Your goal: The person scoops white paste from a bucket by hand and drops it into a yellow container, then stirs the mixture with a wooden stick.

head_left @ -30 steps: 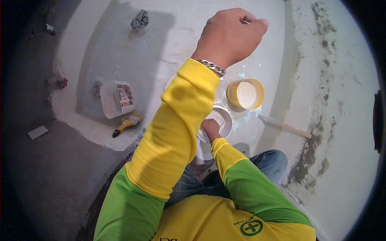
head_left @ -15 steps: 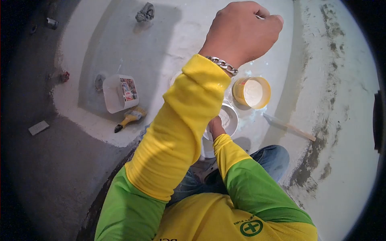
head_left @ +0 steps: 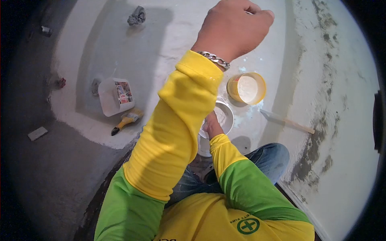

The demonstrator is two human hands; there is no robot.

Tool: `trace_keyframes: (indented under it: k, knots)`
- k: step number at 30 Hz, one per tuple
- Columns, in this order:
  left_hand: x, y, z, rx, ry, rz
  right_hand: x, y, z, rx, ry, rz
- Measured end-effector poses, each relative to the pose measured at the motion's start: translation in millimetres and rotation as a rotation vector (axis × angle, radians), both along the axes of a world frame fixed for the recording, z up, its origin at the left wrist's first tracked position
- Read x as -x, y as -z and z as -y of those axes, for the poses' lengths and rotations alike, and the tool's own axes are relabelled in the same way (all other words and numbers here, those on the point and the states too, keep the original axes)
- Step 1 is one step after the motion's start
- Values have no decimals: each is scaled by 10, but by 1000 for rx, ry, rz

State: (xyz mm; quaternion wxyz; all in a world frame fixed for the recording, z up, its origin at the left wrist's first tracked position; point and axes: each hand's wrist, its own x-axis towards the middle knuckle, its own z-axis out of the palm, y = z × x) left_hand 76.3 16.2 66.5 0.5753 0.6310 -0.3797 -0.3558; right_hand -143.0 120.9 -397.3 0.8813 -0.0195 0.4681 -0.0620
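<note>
My left hand (head_left: 237, 30), with a chain bracelet at the wrist, is raised close to the camera. Its fingers are curled closed; whatever they may hold cannot be made out. Lower down, my right hand (head_left: 212, 125) reaches into a white bucket (head_left: 230, 117) with pale material inside. The left sleeve covers part of that bucket and the fingers of my right hand, so their grip is hidden. Just beyond the bucket stands a yellow tub (head_left: 261, 90) containing a whitish substance.
Left of my arm, a paintbrush (head_left: 128, 120) lies by a clear plastic container (head_left: 107, 98) tipped on its side. A crumpled grey rag (head_left: 137, 16) is farther off. On the right lies a pale flat strip (head_left: 289, 122). A small light block (head_left: 37, 133) rests on the grey floor.
The view has shifted slightly, so most things sit a little farther left. More of my right hand shows at the bucket. My left hand stays raised and closed.
</note>
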Motion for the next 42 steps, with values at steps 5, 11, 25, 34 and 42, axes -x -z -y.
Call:
trace_keyframes:
  k: [5,11,25,34,42]
  knots:
    - [74,143,110,8,-6,10,203,-58,-19,37,56,-48]
    - [-9,169,62,-9,-24,25,37,-1147,271,938,-759,-1132]
    - [-49,133,-7,-58,-43,74,-263,-764,57,976,-393,-1406]
    - [-65,135,-22,-12,-81,103,-233,85,-144,1055,-666,-1207]
    - [53,118,22,-19,-33,28,-181,182,-181,1355,-905,-930]
